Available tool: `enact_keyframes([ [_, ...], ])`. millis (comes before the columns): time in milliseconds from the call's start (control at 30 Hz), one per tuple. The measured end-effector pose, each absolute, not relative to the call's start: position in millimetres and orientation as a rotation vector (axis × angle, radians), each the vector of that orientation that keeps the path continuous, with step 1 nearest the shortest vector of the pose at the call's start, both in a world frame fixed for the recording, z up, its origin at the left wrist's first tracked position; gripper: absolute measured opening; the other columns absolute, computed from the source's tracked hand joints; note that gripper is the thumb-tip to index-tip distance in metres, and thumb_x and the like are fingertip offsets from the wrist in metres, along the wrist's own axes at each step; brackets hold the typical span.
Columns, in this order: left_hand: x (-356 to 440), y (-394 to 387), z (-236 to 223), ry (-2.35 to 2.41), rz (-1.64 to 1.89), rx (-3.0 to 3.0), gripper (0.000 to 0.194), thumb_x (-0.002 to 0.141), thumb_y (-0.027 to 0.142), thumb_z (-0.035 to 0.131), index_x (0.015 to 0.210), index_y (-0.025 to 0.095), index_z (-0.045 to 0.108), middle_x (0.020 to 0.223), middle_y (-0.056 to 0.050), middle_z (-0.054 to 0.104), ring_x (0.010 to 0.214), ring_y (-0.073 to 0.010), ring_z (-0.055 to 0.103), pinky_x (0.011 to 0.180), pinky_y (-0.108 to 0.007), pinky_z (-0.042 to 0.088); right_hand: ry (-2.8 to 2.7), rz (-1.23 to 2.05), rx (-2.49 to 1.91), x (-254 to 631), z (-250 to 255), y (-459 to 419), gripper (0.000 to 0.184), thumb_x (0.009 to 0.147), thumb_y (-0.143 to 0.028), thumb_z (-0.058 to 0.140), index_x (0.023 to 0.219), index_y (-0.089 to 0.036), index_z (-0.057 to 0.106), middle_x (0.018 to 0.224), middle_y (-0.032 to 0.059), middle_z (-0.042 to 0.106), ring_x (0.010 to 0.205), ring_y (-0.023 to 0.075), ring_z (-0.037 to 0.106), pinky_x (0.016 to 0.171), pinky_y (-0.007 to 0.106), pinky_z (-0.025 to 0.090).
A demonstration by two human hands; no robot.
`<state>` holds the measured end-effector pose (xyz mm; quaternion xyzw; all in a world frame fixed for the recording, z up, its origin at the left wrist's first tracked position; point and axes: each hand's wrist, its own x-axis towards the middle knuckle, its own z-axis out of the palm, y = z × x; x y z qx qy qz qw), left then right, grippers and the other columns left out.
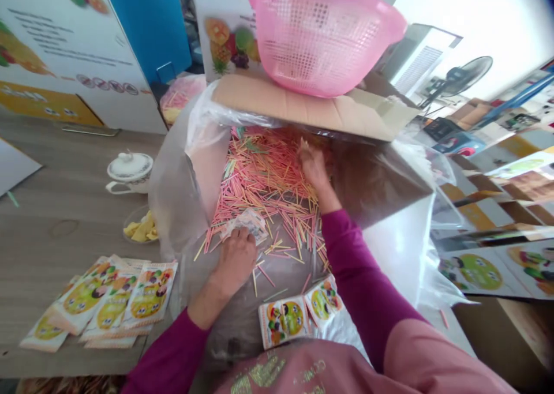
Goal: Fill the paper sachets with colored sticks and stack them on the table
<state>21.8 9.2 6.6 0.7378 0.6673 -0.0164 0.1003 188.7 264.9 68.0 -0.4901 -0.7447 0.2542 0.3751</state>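
A large heap of thin pink, yellow and green sticks [264, 186] lies on clear plastic lining [173, 198] inside a cardboard box [381, 180]. My right hand [315, 169] is pressed into the far right of the heap, its fingers pinched together around a few sticks. My left hand [236, 261] grips a small crumpled plastic packet [244, 224] at the near edge of the heap. Both forearms are in magenta sleeves. Printed paper sachets [294, 319] lie just below the sticks, near my body.
A wooden table [64, 209] to the left holds a white lidded teapot [130, 172], a dish of yellow food [141, 229] and a stack of printed sachets [112, 301]. A pink plastic colander [320, 36] sits on the box flap [294, 105]. Printed boards and a fan stand behind.
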Motion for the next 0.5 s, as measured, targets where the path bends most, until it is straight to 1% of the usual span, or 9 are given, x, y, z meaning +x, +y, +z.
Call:
enact_keyframes([
  [33,23.1,8.3,8.9,1.959,-0.079,2.179,0.028,0.107,0.022,0.054,0.117,0.010,0.078,0.123,-0.022,0.073,0.119,-0.0359,0.069,0.097,-0.045,0.058,-1.832,0.744,-1.266,192.7,55.2,245.2,0.034,0.105,-0.026,0.042,0.075,-0.021,0.058,0.065,-0.0009,0.061,0.060,0.0112,0.057,0.062,0.024,0.051],
  [67,24.3,7.5,10.5,1.954,-0.102,2.181,0.031,0.107,0.018,0.051,0.119,0.009,0.078,0.125,-0.023,0.073,0.120,-0.0356,0.069,0.098,-0.045,0.058,-1.627,1.056,-1.237,196.9,42.9,225.4,0.023,0.099,-0.027,0.050,0.077,-0.022,0.056,0.059,-0.0046,0.053,0.050,0.0101,0.044,0.051,0.022,0.042],
  [100,25.4,6.9,11.3,1.958,-0.116,2.187,0.033,0.107,0.015,0.048,0.120,0.009,0.078,0.126,-0.023,0.073,0.120,-0.0353,0.069,0.098,-0.045,0.058,-1.416,1.348,-1.184,201.1,31.9,206.7,0.013,0.091,-0.027,0.057,0.079,-0.023,0.055,0.057,-0.0074,0.046,0.045,0.0087,0.032,0.044,0.021,0.032],
  [133,26.3,6.5,11.2,1.966,-0.124,2.196,0.036,0.106,0.012,0.046,0.121,0.009,0.078,0.126,-0.024,0.073,0.120,-0.0351,0.070,0.098,-0.045,0.058,-1.252,1.576,-1.117,205.3,22.9,190.0,0.010,0.082,-0.026,0.063,0.080,-0.023,0.054,0.056,-0.0097,0.041,0.044,0.0075,0.023,0.041,0.020,0.024],
  [200,27.4,6.2,9.3,1.982,-0.130,2.216,0.038,0.104,0.008,0.044,0.120,0.010,0.079,0.125,-0.024,0.074,0.118,-0.0350,0.070,0.096,-0.045,0.059,-1.070,1.809,-1.023,212.7,11.9,164.2,0.021,0.070,-0.024,0.069,0.079,-0.024,0.049,0.055,-0.0125,0.033,0.046,0.0060,0.014,0.041,0.020,0.015],
  [300,25.7,7.1,4.1,1.963,-0.113,2.276,0.036,0.102,0.008,0.047,0.116,0.009,0.081,0.122,-0.025,0.074,0.117,-0.0367,0.070,0.093,-0.046,0.059,-1.062,1.871,-0.975,219.3,8.4,143.8,0.032,0.067,-0.028,0.077,0.077,-0.026,0.046,0.055,-0.0143,0.027,0.047,0.0053,0.013,0.043,0.020,0.013],
  [367,20.1,9.2,-0.1,1.921,-0.062,2.345,0.032,0.101,0.010,0.051,0.112,0.009,0.082,0.120,-0.024,0.075,0.119,-0.0380,0.069,0.094,-0.047,0.059,-1.099,1.853,-0.969,219.8,7.9,137.6,0.036,0.067,-0.034,0.085,0.079,-0.025,0.052,0.054,-0.0148,0.028,0.046,0.0054,0.016,0.043,0.021,0.014],
  [433,9.8,12.3,-4.7,1.820,0.014,2.435,0.028,0.100,0.012,0.056,0.107,0.012,0.083,0.117,-0.021,0.076,0.119,-0.0372,0.068,0.097,-0.047,0.058,-1.163,1.789,-0.982,218.1,5.4,134.1,0.039,0.068,-0.045,0.091,0.082,-0.024,0.061,0.053,-0.0142,0.030,0.045,0.0062,0.019,0.043,0.022,0.017],
  [500,-4.0,15.8,-9.3,1.691,0.090,2.510,0.023,0.099,0.015,0.061,0.104,0.016,0.084,0.114,-0.017,0.077,0.117,-0.0342,0.069,0.101,-0.046,0.057,-1.259,1.693,-0.972,215.7,0.6,131.9,0.047,0.075,-0.065,0.087,0.083,-0.023,0.069,0.052,-0.0123,0.030,0.046,0.0080,0.022,0.045,0.025,0.023],
])
